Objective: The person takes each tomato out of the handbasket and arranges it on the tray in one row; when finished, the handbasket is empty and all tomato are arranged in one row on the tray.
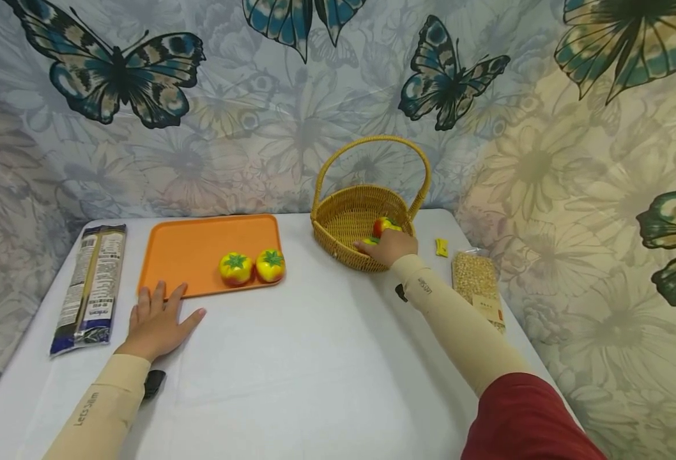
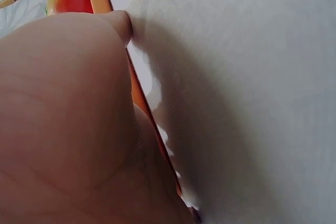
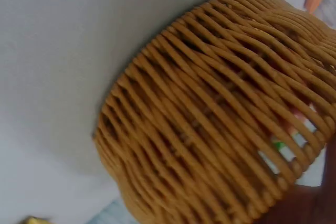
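Observation:
My right hand [image 1: 395, 248] reaches over the front rim of a woven basket [image 1: 333, 246] with a tall handle. Its thumb and fingers are around a yellow-and-red tomato [image 1: 370, 241], mostly hidden by the hand. Behind it in the basket lies another tomato [image 1: 381, 225]. The right wrist view is filled by the basket's woven side [image 3: 210, 114]. With fingers spread, my left hand [image 1: 156, 324] rests at the front edge of an orange tray [image 1: 200, 246], fingertips over its rim. Two tomatoes with green tops, a left one [image 1: 236, 269] and a right one [image 1: 270, 266], sit on the tray.
A long printed packet [image 1: 91, 284] lies left of the tray. Right of the basket are a small yellow wrapped piece [image 1: 441, 247] and a clear bag of pale grains [image 1: 476, 278]. A white cloth [image 1: 292, 370] covers the table, and patterned fabric hangs behind it.

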A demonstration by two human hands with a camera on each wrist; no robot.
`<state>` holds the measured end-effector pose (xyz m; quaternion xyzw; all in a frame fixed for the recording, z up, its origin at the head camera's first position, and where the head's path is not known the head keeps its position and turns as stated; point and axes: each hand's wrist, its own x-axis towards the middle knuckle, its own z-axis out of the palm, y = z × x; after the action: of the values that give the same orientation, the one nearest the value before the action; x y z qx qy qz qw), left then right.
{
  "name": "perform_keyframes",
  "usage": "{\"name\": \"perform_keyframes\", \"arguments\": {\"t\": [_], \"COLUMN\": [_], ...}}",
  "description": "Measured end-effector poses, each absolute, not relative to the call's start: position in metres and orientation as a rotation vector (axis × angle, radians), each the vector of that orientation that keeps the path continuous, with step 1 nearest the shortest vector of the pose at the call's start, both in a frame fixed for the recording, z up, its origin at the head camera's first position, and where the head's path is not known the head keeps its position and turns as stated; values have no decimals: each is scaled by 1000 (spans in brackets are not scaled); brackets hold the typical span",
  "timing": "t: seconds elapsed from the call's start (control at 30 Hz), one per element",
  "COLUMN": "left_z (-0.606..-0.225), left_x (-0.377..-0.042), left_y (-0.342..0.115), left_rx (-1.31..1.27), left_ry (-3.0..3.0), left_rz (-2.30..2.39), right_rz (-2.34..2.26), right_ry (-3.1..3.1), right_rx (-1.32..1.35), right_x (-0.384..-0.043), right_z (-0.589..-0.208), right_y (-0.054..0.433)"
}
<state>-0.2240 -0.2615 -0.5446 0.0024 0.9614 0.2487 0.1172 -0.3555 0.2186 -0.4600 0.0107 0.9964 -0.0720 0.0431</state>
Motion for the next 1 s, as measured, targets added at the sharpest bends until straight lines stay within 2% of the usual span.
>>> {"name": "perform_keyframes", "arguments": {"t": [0.17,0.4,0.57,0.8,1.0], "left_z": [-545,-547,-548,-548,-542], "left_x": [-225,-226,-226,-226,-225], "left_y": [-263,-265,-265,-266,-264], "left_rx": [17,21,13,12,12], "left_ry": [2817,2823,2817,2816,2815], "left_rz": [739,739,751,742,737], "right_rz": [-515,-644,-818,-1158,-1176], "right_ry": [3000,3016,3091,3054,2838], "right_rx": [-24,-88,-186,-492,-705], "right_x": [-360,-362,-356,-345,-347], "right_z": [-464,-462,-443,-408,-417], "right_y": [221,218,198,121,33]}}
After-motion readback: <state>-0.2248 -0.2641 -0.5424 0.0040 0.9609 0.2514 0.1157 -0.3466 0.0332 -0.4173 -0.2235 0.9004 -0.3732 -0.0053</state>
